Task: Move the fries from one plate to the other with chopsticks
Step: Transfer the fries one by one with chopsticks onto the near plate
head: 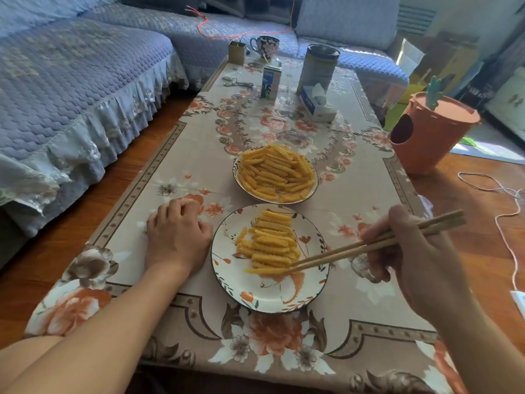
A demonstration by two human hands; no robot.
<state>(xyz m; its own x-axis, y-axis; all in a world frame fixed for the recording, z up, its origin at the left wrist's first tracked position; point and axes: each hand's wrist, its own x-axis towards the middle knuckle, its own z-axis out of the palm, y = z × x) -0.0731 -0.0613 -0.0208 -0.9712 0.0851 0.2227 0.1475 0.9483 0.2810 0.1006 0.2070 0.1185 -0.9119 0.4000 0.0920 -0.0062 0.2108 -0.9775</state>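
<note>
The right hand (409, 251) grips chopsticks (369, 247), tips apparently pinching a fry (264, 270) on the near plate (284, 297); the left hand (177, 231), loosely curled, rests beside it.

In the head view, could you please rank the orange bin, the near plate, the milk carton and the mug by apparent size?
1. near plate, though nearness to the camera inflates it
2. orange bin
3. milk carton
4. mug, farthest away, so the last two are unsure
</note>
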